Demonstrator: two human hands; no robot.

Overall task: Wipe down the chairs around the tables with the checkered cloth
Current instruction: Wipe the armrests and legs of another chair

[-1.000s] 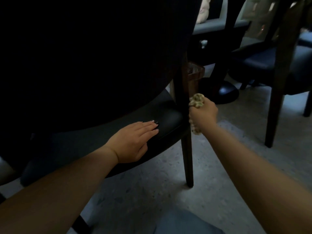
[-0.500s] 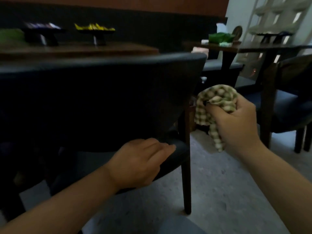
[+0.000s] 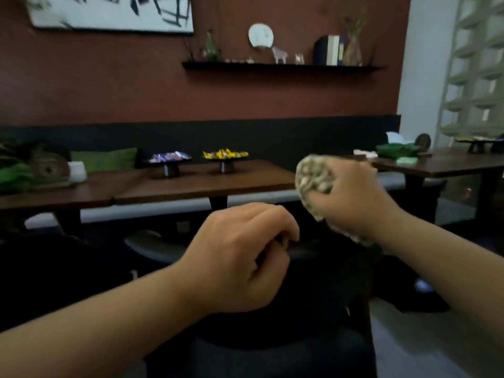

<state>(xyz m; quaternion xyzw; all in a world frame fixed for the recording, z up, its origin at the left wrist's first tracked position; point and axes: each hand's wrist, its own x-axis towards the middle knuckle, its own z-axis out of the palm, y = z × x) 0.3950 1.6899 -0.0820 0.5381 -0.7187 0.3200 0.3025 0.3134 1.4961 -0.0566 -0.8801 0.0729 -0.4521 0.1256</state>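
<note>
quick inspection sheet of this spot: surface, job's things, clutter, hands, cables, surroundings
surface: dark chair backrest directly below both hands; too dim to judge its cleanliness
job's things: checkered cloth, bunched up, above the backrest
clutter: two small pedestal trays, one with purple sweets, one with yellow sweets, on the wooden table; green items on the side tables
hands: right hand grips the cloth; left hand loosely curled over the backrest top, holding nothing that can be seen
cables: nothing seen
surroundings: bench seat behind the table, red wall, shelf with ornaments and books
</note>
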